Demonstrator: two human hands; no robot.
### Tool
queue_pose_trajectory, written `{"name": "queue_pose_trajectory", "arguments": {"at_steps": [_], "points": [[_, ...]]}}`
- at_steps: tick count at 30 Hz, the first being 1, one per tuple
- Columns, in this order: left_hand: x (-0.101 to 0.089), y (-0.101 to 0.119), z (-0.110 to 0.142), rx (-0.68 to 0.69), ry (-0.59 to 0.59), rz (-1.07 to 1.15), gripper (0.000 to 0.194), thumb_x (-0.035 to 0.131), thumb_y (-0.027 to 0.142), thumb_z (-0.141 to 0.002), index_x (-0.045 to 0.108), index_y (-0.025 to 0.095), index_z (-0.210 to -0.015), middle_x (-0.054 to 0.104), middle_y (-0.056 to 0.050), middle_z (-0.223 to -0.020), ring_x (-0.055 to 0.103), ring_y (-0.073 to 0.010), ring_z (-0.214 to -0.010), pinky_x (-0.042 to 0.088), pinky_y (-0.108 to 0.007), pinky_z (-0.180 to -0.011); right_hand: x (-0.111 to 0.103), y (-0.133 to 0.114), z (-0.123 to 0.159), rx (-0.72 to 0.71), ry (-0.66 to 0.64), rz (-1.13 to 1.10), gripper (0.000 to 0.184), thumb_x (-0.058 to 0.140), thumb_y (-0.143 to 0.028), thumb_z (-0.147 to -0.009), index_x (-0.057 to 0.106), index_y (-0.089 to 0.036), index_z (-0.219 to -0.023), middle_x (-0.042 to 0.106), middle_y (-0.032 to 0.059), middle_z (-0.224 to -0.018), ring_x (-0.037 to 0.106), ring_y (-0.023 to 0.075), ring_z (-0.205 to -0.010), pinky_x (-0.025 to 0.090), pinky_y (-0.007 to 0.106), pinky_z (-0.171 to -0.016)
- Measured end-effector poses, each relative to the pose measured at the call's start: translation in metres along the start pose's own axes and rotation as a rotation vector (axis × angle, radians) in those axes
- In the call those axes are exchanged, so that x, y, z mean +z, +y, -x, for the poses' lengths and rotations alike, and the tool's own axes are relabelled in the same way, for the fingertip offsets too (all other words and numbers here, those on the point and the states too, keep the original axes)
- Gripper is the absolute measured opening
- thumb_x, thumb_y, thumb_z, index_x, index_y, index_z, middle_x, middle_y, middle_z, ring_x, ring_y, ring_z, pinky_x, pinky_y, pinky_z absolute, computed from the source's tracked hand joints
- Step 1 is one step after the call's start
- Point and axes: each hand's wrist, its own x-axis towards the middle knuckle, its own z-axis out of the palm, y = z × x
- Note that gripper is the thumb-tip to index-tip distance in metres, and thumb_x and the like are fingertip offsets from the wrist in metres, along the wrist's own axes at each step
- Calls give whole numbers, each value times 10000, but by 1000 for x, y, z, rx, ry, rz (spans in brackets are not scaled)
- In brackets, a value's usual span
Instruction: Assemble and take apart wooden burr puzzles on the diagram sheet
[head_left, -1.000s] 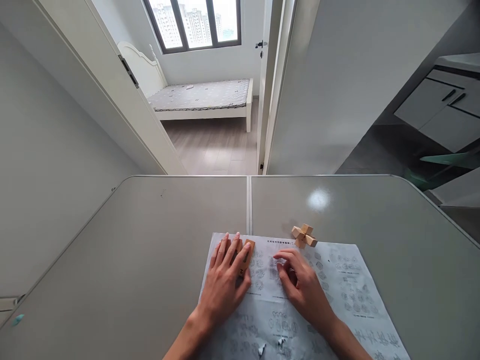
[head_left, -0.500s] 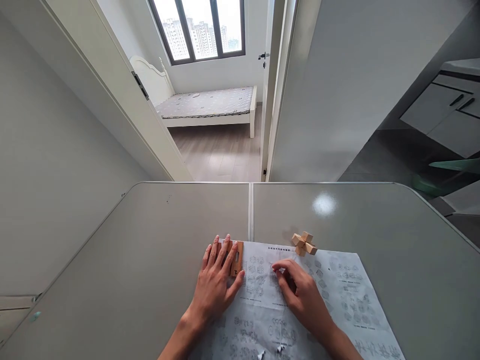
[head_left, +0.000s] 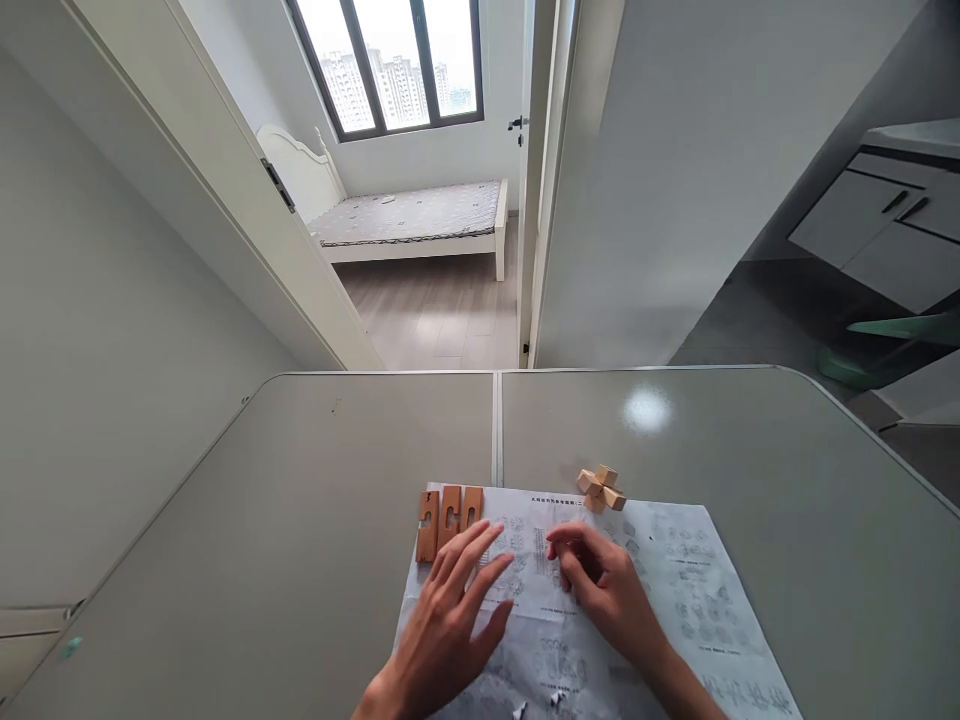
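Three flat reddish-brown wooden puzzle pieces stand in a row at the paper's upper left: a left piece (head_left: 427, 527) with a number at its top, a middle piece (head_left: 449, 514) and a right piece (head_left: 472, 506). Slots are cut in them. My left hand (head_left: 457, 610) is open, fingers spread, just below the row, covering part of the right piece's lower end. Over the middle of the printed paper (head_left: 517, 640) my right hand (head_left: 600, 580) rests with fingers loosely curled, nothing visible in them. Beyond it sits an assembled light wood burr puzzle (head_left: 601, 488).
Two small torn scraps, a left scrap (head_left: 520, 711) and a right scrap (head_left: 556, 698), lie low on the paper. The grey table (head_left: 300, 560) has a metal seam (head_left: 497, 430) down its middle. Past its far edge are a doorway and a bed (head_left: 412, 215).
My left hand slid the wooden pieces leftward into a row, then lifted off them and moved back toward me and right. My right hand has stayed nearly still.
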Motion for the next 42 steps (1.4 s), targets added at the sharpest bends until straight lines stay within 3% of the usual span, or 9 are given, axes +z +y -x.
{"name": "queue_pose_trajectory", "arguments": {"at_steps": [3, 6, 11, 17, 20, 33, 42], "points": [[6, 12, -2, -8, -1, 106, 355, 580, 105, -989, 628, 240, -1314, 671, -106, -1392, 644, -245, -1292, 558, -401, -1089, -4, 2, -2, 39, 42, -164, 285, 615, -472, -1001, 690, -197, -998, 688, 30, -813, 571, 128, -527, 487, 249, -491], [15, 20, -8, -41, -7, 228, 302, 580, 107, -980, 653, 249, -1237, 725, -85, -1215, 709, -216, -1105, 590, -377, -997, -8, 3, -4, 75, 93, -278, 321, 641, -518, -980, 678, -199, -988, 659, 7, -755, 524, 104, -462, 410, 214, -407], [30, 27, -21, -44, -64, 387, 175, 561, 154, -1001, 700, 232, -1075, 760, -52, -981, 723, -182, -881, 577, -331, -896, -13, 3, -3, 91, 197, -346, 333, 676, -547, -954, 651, -218, -999, 612, -42, -635, 451, 79, -380, 374, 190, -366], [43, 39, -44, -148, -177, 576, 183, 578, 194, -979, 754, 204, -930, 723, -10, -777, 564, -100, -553, 462, -198, -570, -14, -1, -6, 155, 448, -376, 419, 709, -563, -935, 602, -252, -1195, 592, -77, -567, 413, 83, -355, 365, 167, -329], [50, 43, -53, -186, -204, 651, 148, 620, 201, -944, 764, 195, -911, 712, 4, -723, 503, -87, -511, 441, -193, -561, -14, -3, -8, 198, 497, -405, 471, 723, -567, -928, 579, -257, -1252, 582, -87, -559, 418, 86, -336, 362, 167, -309], [50, 35, -59, -332, -226, 897, 176, 632, 257, -921, 772, 156, -886, 675, -3, -645, 483, -89, -518, 378, -185, -516, -17, -7, -16, 249, 373, -392, 519, 720, -605, -922, 547, -269, -1278, 729, 14, -907, 554, 102, -396, 438, 208, -308], [53, 31, -58, -336, -190, 929, 176, 604, 244, -961, 742, 151, -905, 681, -4, -672, 487, -87, -540, 384, -193, -553, -17, 5, -13, 215, 349, -413, 347, 728, -543, -933, 619, -253, -1090, 697, 0, -817, 530, 99, -451, 431, 201, -375]]}}
